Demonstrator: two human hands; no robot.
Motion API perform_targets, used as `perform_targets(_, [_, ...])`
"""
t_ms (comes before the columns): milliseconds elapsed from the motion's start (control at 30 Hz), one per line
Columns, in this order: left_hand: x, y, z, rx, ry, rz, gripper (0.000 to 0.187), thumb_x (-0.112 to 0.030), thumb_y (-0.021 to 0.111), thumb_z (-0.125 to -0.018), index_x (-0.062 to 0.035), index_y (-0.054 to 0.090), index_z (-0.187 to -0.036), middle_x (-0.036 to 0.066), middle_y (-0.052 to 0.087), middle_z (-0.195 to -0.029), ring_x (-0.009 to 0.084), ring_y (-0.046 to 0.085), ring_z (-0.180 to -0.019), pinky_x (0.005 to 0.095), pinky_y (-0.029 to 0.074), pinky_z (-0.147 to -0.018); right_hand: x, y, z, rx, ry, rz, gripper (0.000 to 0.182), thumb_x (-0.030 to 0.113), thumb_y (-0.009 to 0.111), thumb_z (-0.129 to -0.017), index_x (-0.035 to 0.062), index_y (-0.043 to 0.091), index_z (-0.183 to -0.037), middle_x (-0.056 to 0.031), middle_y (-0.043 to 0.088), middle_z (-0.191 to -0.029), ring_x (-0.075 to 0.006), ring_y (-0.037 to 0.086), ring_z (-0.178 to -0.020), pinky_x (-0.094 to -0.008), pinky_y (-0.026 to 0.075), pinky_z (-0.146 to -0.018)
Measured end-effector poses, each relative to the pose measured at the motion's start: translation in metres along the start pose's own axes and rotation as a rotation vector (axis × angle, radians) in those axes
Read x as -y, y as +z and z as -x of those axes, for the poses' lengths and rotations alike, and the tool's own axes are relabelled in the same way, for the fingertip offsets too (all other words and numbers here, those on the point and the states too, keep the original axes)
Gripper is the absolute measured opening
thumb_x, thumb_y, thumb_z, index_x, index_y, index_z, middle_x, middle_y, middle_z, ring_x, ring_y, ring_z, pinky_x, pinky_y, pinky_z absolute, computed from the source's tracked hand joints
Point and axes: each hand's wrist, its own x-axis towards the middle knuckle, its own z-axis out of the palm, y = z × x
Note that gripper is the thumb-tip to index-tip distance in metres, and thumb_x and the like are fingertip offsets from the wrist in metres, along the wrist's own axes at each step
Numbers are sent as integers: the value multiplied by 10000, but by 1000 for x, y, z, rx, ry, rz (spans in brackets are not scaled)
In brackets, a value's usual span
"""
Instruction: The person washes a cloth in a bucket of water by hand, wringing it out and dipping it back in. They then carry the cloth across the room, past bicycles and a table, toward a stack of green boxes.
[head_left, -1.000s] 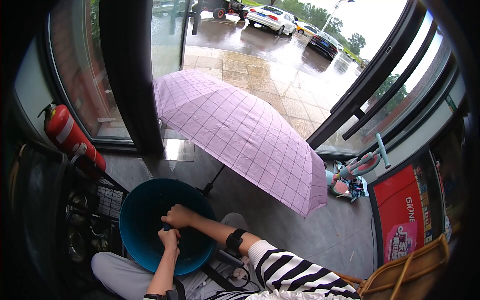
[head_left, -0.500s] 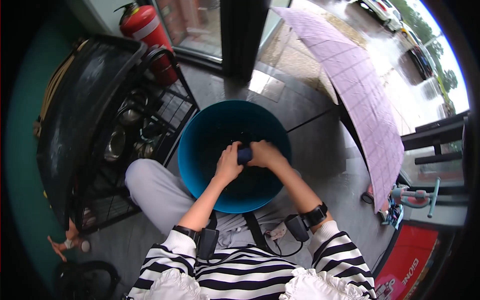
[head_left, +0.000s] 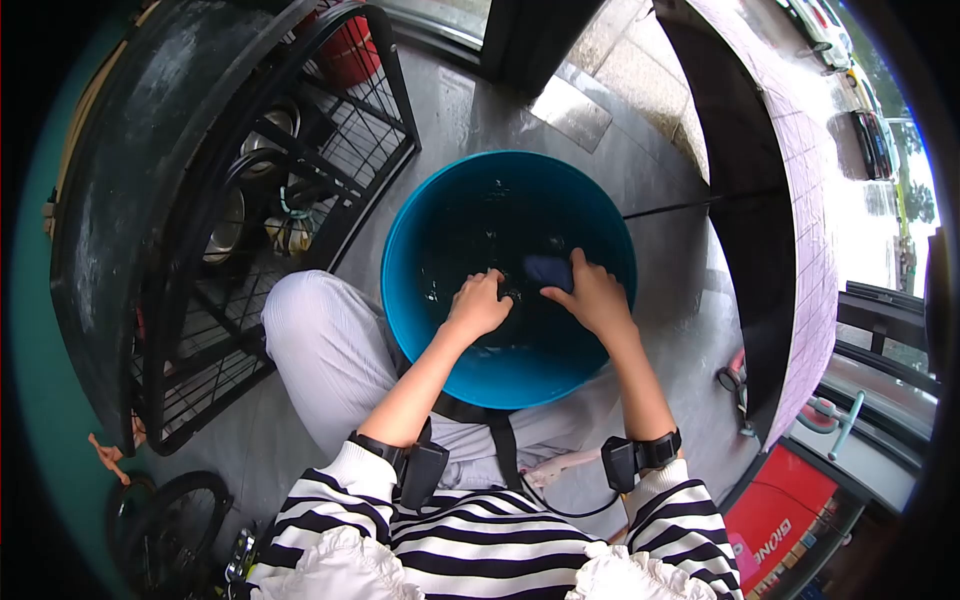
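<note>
A round teal tub (head_left: pixel 510 390) stands on the floor between my knees, with dark water in it. Inside the tub, my right hand (head_left: pixel 590 292) grips a small dark blue cloth (head_left: pixel 548 272) between thumb and fingers. To the left of the cloth, my left hand (head_left: pixel 480 304) is over the water with nothing in it, thumb and curled fingers apart. A gap separates my two hands.
A black wire rack (head_left: pixel 340 190) with metal bowls is on the left. The open lilac umbrella (head_left: pixel 800 230) stands at the right, its shaft reaching toward the tub. A red extinguisher (head_left: pixel 347 50) is behind the rack. A red box (head_left: pixel 780 505) lies lower right.
My hands have moved apart. My left hand has let go of the dark cloth, and my right hand has carried it to the right. The view has tilted and shifted.
</note>
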Motion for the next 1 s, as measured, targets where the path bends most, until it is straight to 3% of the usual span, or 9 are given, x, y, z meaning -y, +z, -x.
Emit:
perform_targets(300, [-52,-54,54,244,-89,247,455,-160,572,-601,-33,445,-1019,188,450,-1073,309,394,-1046,346,324,-862,35,-72,69,-108,270,-592,459,350,575,-698,-27,420,-910,-208,546,-735,-333,553,-708,-347,425,-625])
perform_targets(367, [-79,-72,72,106,-35,169,532,-181,614,-563,-85,428,-1052,165,426,-1115,327,298,-1122,367,274,-905,44,-92,91,-447,134,-681,434,310,602,-687,-16,425,-911,-195,546,-736,-295,556,-665,-324,424,-610])
perform_targets(400, [-89,-79,76,149,-31,138,615,-202,647,-522,-137,403,-1082,151,351,-1197,357,177,-1174,420,192,-940,47,-100,101,-503,162,-706,383,265,618,-688,-5,434,-888,-101,531,-676,-153,508,-562,-259,410,-536])
perform_targets(533, [-142,-102,106,194,-1,-13,652,-156,633,-498,-152,379,-1099,145,292,-1238,373,153,-1175,484,145,-932,61,-136,134,-430,427,-911,378,290,605,-700,-2,427,-859,-60,516,-643,-83,476,-553,-215,394,-500])
perform_targets(633, [-174,-115,124,220,8,48,567,-133,604,-538,-111,391,-1063,126,331,-1210,370,244,-1136,484,200,-908,70,-152,147,-161,679,-1057,379,345,600,-694,27,448,-833,-26,495,-613,-62,457,-487,-195,371,-422])
perform_targets(667, [-182,-117,127,261,-48,159,519,-123,579,-569,-91,389,-1051,122,415,-1139,334,370,-1062,453,291,-863,75,-157,150,-145,698,-1073,384,360,597,-691,30,450,-825,-22,482,-600,-65,445,-457,-190,365,-407])
perform_targets(700, [-197,-132,137,245,-136,301,494,-141,559,-580,-58,406,-1043,165,496,-1026,298,469,-965,338,375,-812,78,-163,154,-120,681,-1144,385,361,589,-697,22,447,-813,-25,479,-597,-69,436,-447,-197,355,-397])
perform_targets(900, [-228,-181,175,162,-280,516,352,-148,528,-632,-31,501,-963,146,550,-937,264,522,-893,308,411,-761,92,-191,171,-60,780,-1051,388,383,542,-729,19,429,-797,-28,444,-552,-100,428,-433,-223,333,-379])
perform_targets(1000, [-230,-214,190,158,-285,636,315,-159,530,-613,-41,547,-904,127,579,-866,242,540,-853,294,412,-758,95,-212,180,0,861,-1250,387,392,539,-727,19,435,-728,-21,422,-520,-115,421,-404,-236,332,-362])
